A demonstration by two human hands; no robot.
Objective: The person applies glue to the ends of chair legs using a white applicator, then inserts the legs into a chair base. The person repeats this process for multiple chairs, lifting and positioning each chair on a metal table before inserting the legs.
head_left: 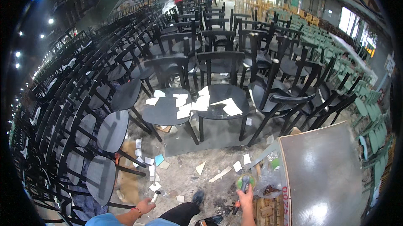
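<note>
the right hand (246,196) partly covers the grey tool (245,182) (forearm (248,218) cropped below).

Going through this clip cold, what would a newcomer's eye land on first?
Most likely the rows of black chairs filling the middle and left, with pale paper scraps on the two front seats. Next, at lower centre-right, the right hand gripping a dark handheld tool, beside a big grey panel at lower right.
</note>
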